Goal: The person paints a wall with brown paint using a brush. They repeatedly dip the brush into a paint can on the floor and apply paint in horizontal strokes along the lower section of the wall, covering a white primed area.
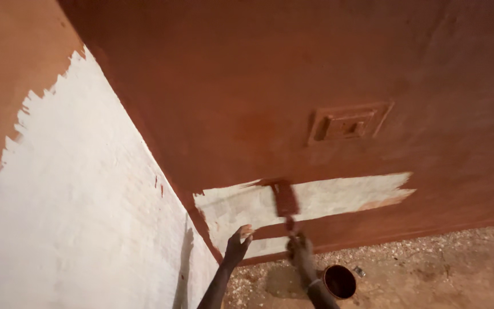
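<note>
**One brush on the last white patch of a red-brown wall**

The right hand (299, 247) is closed around the handle of one paintbrush (285, 199), fingers clamped tight on it, the arm reaching up from the bottom edge of the view. The brush head is loaded with red-brown paint and lies against the wall, on the top edge of a white unpainted patch (338, 197). The hand and brush are somewhat blurred.

The left hand (238, 245) holds nothing: its fingers are spread apart and its fingertips rest on or just off the lower left part of the same white patch; which of the two cannot be told.

One wall socket plate (347, 122), painted over in the same red-brown, sits well above and to the right of the brush. One round paint pot (339, 281), red-brown inside, stands on the gravelly floor (430, 269) just beside the right forearm.

Two walls meet at a corner: the right wall (258, 86) is nearly all red-brown, while the left wall (75, 217) is mostly white, with red-brown only across its upper part.
</note>
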